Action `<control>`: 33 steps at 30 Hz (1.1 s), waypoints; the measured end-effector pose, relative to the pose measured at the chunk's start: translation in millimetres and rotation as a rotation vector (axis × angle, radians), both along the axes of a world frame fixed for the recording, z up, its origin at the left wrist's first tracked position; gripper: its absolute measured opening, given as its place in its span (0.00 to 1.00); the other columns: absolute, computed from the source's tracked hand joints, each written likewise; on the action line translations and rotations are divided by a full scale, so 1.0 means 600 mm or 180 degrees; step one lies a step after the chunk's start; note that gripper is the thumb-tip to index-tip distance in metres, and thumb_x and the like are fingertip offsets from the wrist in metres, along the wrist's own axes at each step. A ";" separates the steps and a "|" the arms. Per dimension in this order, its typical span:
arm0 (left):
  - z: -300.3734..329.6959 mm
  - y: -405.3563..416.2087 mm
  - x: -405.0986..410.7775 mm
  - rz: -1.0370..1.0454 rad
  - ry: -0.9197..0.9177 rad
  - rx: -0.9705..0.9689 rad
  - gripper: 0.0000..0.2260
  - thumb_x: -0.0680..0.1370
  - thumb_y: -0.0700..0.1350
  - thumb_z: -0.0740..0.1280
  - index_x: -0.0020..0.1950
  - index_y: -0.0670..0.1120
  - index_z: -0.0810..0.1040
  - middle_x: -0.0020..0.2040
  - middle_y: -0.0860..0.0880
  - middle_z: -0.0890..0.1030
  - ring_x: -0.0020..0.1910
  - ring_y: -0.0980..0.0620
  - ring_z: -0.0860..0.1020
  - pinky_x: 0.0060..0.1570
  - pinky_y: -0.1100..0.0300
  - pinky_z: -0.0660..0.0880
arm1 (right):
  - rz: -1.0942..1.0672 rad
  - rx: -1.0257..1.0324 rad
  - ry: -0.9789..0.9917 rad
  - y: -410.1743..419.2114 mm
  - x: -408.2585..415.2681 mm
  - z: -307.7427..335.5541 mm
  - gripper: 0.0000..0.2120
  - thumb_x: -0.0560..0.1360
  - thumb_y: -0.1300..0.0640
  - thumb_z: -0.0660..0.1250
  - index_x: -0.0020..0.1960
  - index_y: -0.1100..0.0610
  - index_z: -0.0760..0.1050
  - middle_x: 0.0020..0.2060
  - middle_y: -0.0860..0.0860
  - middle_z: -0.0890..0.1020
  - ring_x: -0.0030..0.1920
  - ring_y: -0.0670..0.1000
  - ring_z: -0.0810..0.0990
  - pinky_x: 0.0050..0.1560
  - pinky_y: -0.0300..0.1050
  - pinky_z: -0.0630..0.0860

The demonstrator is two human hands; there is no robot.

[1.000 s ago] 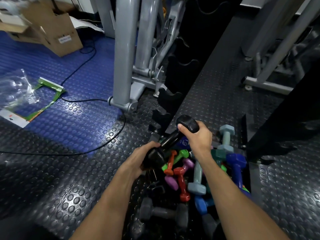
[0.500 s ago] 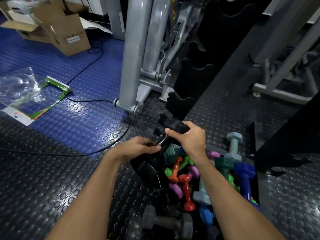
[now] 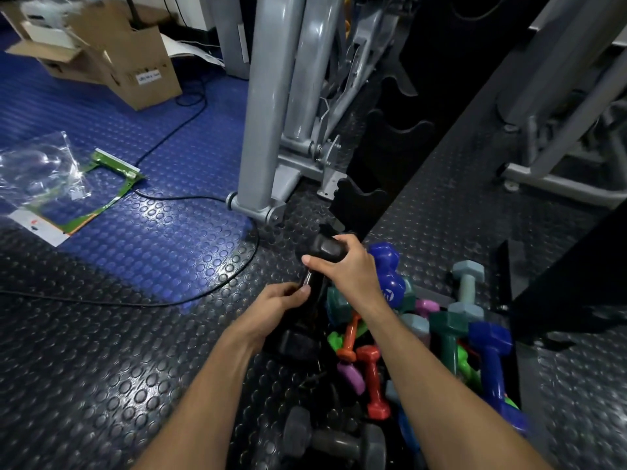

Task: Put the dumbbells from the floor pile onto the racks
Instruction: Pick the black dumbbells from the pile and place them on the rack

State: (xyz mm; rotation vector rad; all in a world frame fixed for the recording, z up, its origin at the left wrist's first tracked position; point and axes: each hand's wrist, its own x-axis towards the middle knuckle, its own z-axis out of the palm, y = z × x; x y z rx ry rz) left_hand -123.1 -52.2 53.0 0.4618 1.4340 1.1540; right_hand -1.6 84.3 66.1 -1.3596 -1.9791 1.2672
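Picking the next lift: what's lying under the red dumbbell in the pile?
The red dumbbell lies over a purple one, with an orange one at its top end. Further dark shapes beneath are too shadowed to identify, and the right forearm covers its right side.

A gym: studded rubber floor, grey machine frames, piled dumbbells.

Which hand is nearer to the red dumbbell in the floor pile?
Left. The left hand grips the black dumbbell's handle, up-left of the red dumbbell; the right hand holds its upper head, farther up.
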 end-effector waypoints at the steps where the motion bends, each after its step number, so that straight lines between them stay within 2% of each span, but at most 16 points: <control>1: -0.004 0.001 0.005 0.0085 0.0060 0.0022 0.15 0.82 0.47 0.69 0.57 0.34 0.81 0.47 0.35 0.85 0.41 0.43 0.84 0.39 0.55 0.81 | 0.0004 -0.0060 0.0032 -0.004 -0.002 -0.006 0.42 0.61 0.33 0.80 0.69 0.49 0.74 0.59 0.45 0.82 0.59 0.45 0.81 0.63 0.50 0.80; 4: -0.020 0.003 0.012 0.0337 0.0221 -0.0056 0.13 0.82 0.46 0.69 0.55 0.35 0.82 0.47 0.34 0.86 0.40 0.42 0.84 0.40 0.55 0.81 | -0.0041 -0.0222 0.0026 -0.020 0.005 -0.019 0.47 0.68 0.34 0.76 0.80 0.50 0.62 0.71 0.49 0.74 0.67 0.49 0.78 0.68 0.53 0.77; 6: -0.031 0.005 0.008 0.0550 0.0267 -0.0190 0.10 0.82 0.45 0.69 0.51 0.38 0.82 0.41 0.39 0.86 0.35 0.46 0.84 0.36 0.56 0.80 | -0.0065 -0.0368 -0.0074 -0.035 0.018 -0.023 0.43 0.74 0.33 0.71 0.81 0.52 0.60 0.72 0.50 0.74 0.66 0.49 0.78 0.66 0.49 0.77; 9: -0.042 0.021 -0.010 0.0880 0.0239 -0.0363 0.08 0.82 0.44 0.70 0.49 0.40 0.82 0.39 0.41 0.85 0.31 0.48 0.83 0.35 0.57 0.78 | 0.0414 -0.0852 -0.0299 -0.073 0.034 -0.025 0.34 0.76 0.32 0.67 0.75 0.51 0.70 0.63 0.48 0.81 0.56 0.43 0.79 0.51 0.35 0.73; 11: -0.045 0.042 -0.029 0.1037 0.0246 -0.0444 0.08 0.82 0.43 0.69 0.47 0.39 0.81 0.39 0.41 0.84 0.29 0.49 0.81 0.32 0.59 0.78 | 0.0745 -0.0968 -0.0306 -0.099 0.036 -0.026 0.36 0.72 0.32 0.73 0.73 0.49 0.71 0.61 0.45 0.81 0.55 0.41 0.80 0.52 0.33 0.73; 12: -0.045 0.056 -0.039 0.1083 0.0276 -0.0460 0.09 0.83 0.43 0.68 0.45 0.40 0.80 0.38 0.42 0.83 0.30 0.49 0.81 0.32 0.58 0.77 | 0.0811 -0.0987 -0.0265 -0.110 0.035 -0.034 0.36 0.69 0.34 0.77 0.71 0.47 0.72 0.60 0.43 0.81 0.56 0.38 0.80 0.53 0.31 0.73; 14: -0.049 0.090 -0.058 0.1155 0.0351 -0.0443 0.11 0.83 0.43 0.68 0.41 0.41 0.77 0.37 0.43 0.80 0.32 0.47 0.78 0.38 0.55 0.78 | 0.0822 -0.0962 -0.0138 -0.126 0.027 -0.051 0.28 0.68 0.43 0.82 0.64 0.43 0.74 0.53 0.37 0.81 0.50 0.28 0.79 0.48 0.23 0.71; 15: -0.052 0.108 -0.066 0.1209 0.0373 -0.0432 0.12 0.83 0.43 0.68 0.41 0.41 0.76 0.37 0.43 0.79 0.33 0.46 0.78 0.41 0.53 0.78 | 0.0731 -0.0923 -0.0031 -0.130 0.020 -0.061 0.29 0.68 0.47 0.83 0.64 0.42 0.73 0.50 0.35 0.81 0.47 0.25 0.78 0.47 0.22 0.71; 17: -0.061 0.143 -0.081 0.1304 0.0440 -0.0434 0.12 0.83 0.42 0.68 0.41 0.40 0.76 0.37 0.43 0.79 0.34 0.46 0.78 0.43 0.52 0.78 | 0.0366 -0.0851 0.0162 -0.130 0.000 -0.087 0.34 0.68 0.48 0.83 0.70 0.44 0.72 0.51 0.35 0.82 0.48 0.28 0.80 0.52 0.25 0.75; 19: -0.071 0.172 -0.092 0.1248 0.0495 -0.0424 0.11 0.83 0.43 0.68 0.43 0.39 0.77 0.37 0.42 0.80 0.34 0.45 0.78 0.43 0.52 0.78 | 0.0069 -0.0791 0.0224 -0.119 -0.020 -0.103 0.36 0.68 0.42 0.81 0.71 0.47 0.73 0.54 0.39 0.84 0.54 0.35 0.82 0.60 0.39 0.80; 20: -0.079 0.184 -0.097 0.1180 0.0527 -0.0410 0.11 0.83 0.43 0.68 0.45 0.37 0.79 0.39 0.41 0.81 0.35 0.45 0.80 0.44 0.51 0.79 | -0.0072 -0.0747 0.0201 -0.110 -0.029 -0.112 0.36 0.67 0.39 0.80 0.71 0.48 0.74 0.55 0.41 0.85 0.55 0.38 0.83 0.61 0.45 0.81; 23: -0.104 0.213 -0.110 0.1002 0.0609 -0.0452 0.14 0.82 0.46 0.70 0.52 0.34 0.81 0.45 0.37 0.85 0.40 0.41 0.84 0.50 0.44 0.83 | -0.0371 -0.0417 0.0010 -0.081 -0.047 -0.127 0.30 0.68 0.37 0.78 0.64 0.50 0.78 0.51 0.43 0.85 0.52 0.44 0.84 0.56 0.49 0.82; 26: -0.125 0.234 -0.115 0.0851 0.0673 -0.0444 0.12 0.81 0.46 0.70 0.48 0.36 0.81 0.44 0.37 0.85 0.39 0.41 0.83 0.52 0.42 0.82 | -0.0393 -0.0283 -0.0132 -0.059 -0.051 -0.150 0.24 0.68 0.39 0.79 0.57 0.49 0.80 0.47 0.44 0.85 0.49 0.44 0.84 0.53 0.48 0.82; 29: -0.139 0.249 -0.114 0.0700 0.0824 -0.0454 0.13 0.82 0.46 0.69 0.45 0.37 0.82 0.42 0.38 0.85 0.40 0.41 0.83 0.52 0.43 0.82 | -0.0409 -0.0330 -0.0147 -0.043 -0.044 -0.167 0.33 0.65 0.33 0.78 0.64 0.48 0.78 0.54 0.45 0.84 0.56 0.47 0.83 0.60 0.52 0.81; 33: -0.157 0.259 -0.114 0.0721 0.0769 -0.0508 0.13 0.82 0.46 0.66 0.45 0.38 0.82 0.47 0.37 0.86 0.46 0.39 0.84 0.57 0.41 0.82 | -0.0597 -0.0284 0.0014 -0.031 -0.039 -0.161 0.50 0.66 0.42 0.82 0.80 0.54 0.62 0.71 0.50 0.73 0.67 0.50 0.78 0.68 0.52 0.77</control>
